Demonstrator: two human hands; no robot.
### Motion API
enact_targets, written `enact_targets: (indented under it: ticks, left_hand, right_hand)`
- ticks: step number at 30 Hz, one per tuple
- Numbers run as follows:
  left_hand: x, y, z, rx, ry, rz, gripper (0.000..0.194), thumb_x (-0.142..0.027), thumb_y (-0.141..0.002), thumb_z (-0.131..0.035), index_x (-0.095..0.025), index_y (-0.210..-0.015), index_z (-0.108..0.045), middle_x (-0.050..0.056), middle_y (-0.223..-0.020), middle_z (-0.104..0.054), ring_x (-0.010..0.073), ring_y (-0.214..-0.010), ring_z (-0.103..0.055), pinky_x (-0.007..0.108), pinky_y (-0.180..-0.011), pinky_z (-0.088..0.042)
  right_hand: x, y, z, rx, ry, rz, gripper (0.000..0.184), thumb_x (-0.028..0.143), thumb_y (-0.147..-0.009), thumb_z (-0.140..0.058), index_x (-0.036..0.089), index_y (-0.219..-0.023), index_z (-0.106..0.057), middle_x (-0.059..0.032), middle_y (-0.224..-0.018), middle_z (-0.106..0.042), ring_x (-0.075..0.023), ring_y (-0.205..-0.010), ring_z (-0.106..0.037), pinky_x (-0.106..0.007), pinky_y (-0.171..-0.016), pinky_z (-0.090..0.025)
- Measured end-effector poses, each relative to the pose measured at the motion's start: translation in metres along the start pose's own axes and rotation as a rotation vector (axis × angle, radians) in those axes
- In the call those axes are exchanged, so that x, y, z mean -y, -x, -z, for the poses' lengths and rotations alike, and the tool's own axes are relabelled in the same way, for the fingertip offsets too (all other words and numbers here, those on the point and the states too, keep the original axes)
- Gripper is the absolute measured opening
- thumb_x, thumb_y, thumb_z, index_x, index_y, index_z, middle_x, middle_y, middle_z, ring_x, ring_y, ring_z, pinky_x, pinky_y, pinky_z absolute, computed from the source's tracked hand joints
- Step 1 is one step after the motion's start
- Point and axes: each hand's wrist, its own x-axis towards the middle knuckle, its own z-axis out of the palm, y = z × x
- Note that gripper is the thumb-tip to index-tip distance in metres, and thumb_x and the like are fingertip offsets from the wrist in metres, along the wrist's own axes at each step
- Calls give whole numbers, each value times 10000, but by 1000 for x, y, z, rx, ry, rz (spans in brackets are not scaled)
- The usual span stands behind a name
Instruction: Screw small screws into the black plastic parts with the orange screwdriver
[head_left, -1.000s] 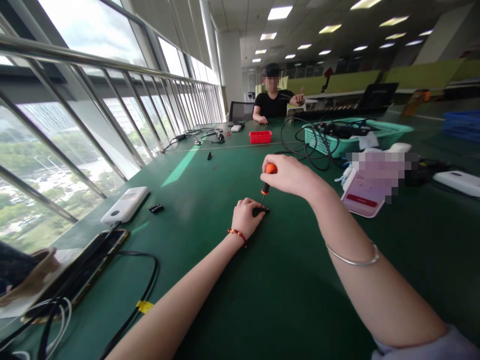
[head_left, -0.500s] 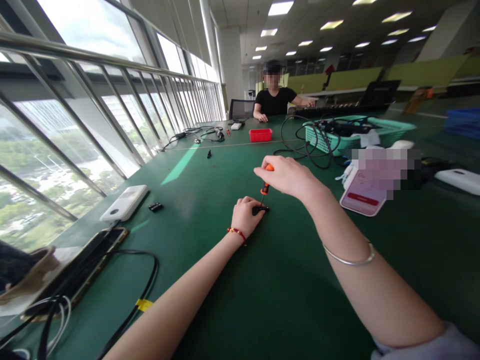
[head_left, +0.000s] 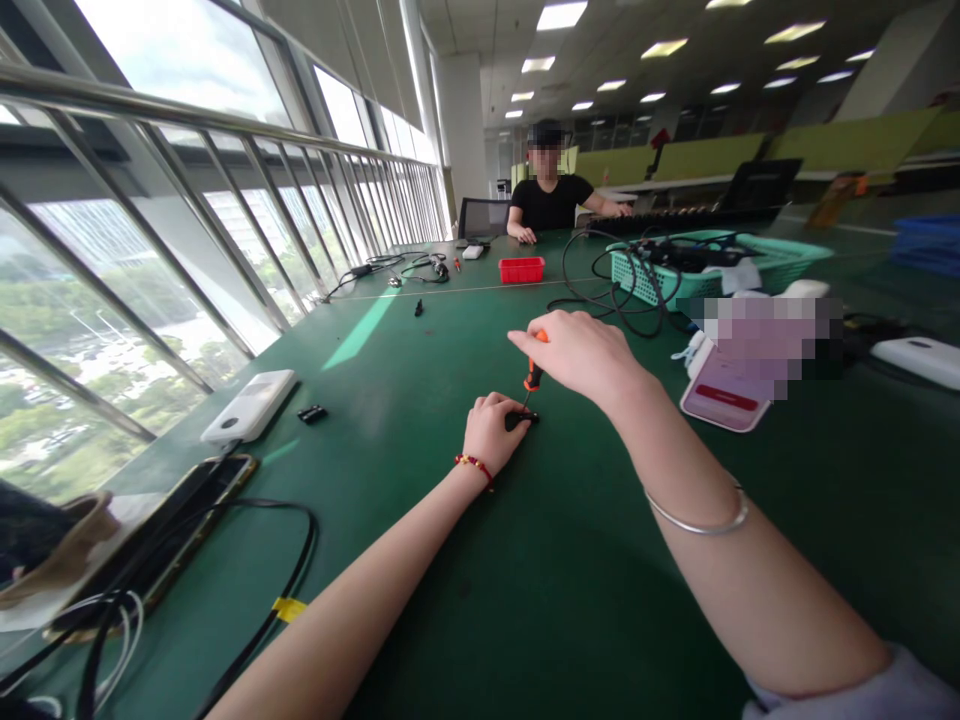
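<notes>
My right hand (head_left: 585,350) is closed around the handle of an orange and black screwdriver (head_left: 533,375). The screwdriver stands nearly upright, its thin shaft pointing down at a small black part (head_left: 523,419). My left hand (head_left: 491,432) pinches that part against the green table (head_left: 420,560); its exact kind is too small to make out. The fingers partly hide the part, and whether the screwdriver's tip sits in it I cannot tell.
Left lie a white device (head_left: 249,407), a small black piece (head_left: 312,413), a phone (head_left: 169,535) and cables. Further off are a red bin (head_left: 521,270), a teal basket (head_left: 675,280) with cables, a pink phone (head_left: 727,395) and a seated person (head_left: 551,207).
My right hand has tilted slightly on the screwdriver, its thumb now stretched out to the left. The left hand stays in place. The person opposite has lowered a raised hand to the table.
</notes>
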Motion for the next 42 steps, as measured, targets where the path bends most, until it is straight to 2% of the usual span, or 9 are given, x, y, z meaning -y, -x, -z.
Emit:
enact_targets:
  ticks: [3, 5, 11, 15, 21, 27, 32, 38, 42]
  left_hand:
    - [1, 0, -1, -8, -2, -5, 117, -232, -767, -622, -210, -855, -695, 37, -946, -632, 215, -913, -527, 367, -873, -442]
    - [1, 0, -1, -9, -4, -6, 116, -230, -764, -624, -204, -852, -695, 40, -943, -632, 216, -906, -527, 369, -869, -443]
    - [1, 0, 0, -6, 0, -8, 115, -231, -768, -621, -198, -848, -697, 45, -948, -634, 218, -909, -527, 372, -870, -444]
    - [1, 0, 0, -7, -4, -2, 118, -237, -768, -620, -207, -852, -697, 40, -943, -630, 218, -910, -525, 370, -867, -447]
    - [-1, 0, 1, 0, -3, 2, 119, -235, -774, -610, -208, -856, -692, 39, -953, -630, 215, -919, -529, 372, -879, -443]
    - [-1, 0, 2, -1, -9, -2, 109, -237, -766, -616, -211, -845, -688, 38, -941, -628, 218, -920, -528, 371, -873, -443]
    - [-2, 0, 1, 0, -5, 2, 109, -229, -766, -617, -209, -848, -686, 38, -953, -628, 215, -929, -531, 370, -879, -440]
    - [-3, 0, 2, 5, -11, 5, 109, -233, -769, -612, -203, -842, -687, 42, -948, -629, 216, -920, -528, 370, -874, -440]
    - [-2, 0, 1, 1, -4, 5, 105, -227, -765, -615, -202, -840, -684, 39, -950, -631, 214, -919, -528, 369, -880, -437]
  right_hand:
    - [-1, 0, 0, -21, -43, 15, 193, 364, -772, -474, 248, -875, -589, -46, -874, -660, -222, -783, -593, -290, -596, -361]
    - [-1, 0, 0, 6, -80, 14, 229, 365, -724, -522, 255, -919, -573, -37, -904, -659, -210, -755, -588, -279, -577, -359]
    - [-1, -1, 0, 29, -90, -43, 412, 493, -858, -314, 231, -677, -575, -47, -723, -639, -213, -707, -583, -295, -589, -355]
    - [-4, -2, 0, -6, -112, -17, 184, 375, -758, -475, 251, -845, -580, -33, -842, -656, -204, -740, -579, -277, -574, -348]
    - [-3, -2, 2, 102, -158, -28, 336, 500, -809, -408, 223, -733, -583, -41, -737, -644, -178, -647, -563, -279, -569, -357]
    - [-4, -3, 0, 53, -182, 17, 199, 369, -704, -546, 244, -856, -573, -18, -849, -655, -176, -715, -572, -262, -573, -369]
    - [-3, -5, -3, 85, -151, -22, 375, 567, -782, -438, 221, -726, -572, -53, -767, -652, -213, -725, -587, -289, -578, -372]
    - [-5, -7, -5, 42, -165, 8, 204, 384, -713, -548, 241, -852, -588, -32, -857, -664, -198, -760, -595, -270, -602, -382]
    - [-4, -7, -6, 82, -174, 3, 325, 537, -723, -527, 226, -805, -577, -50, -832, -664, -214, -765, -600, -280, -596, -388]
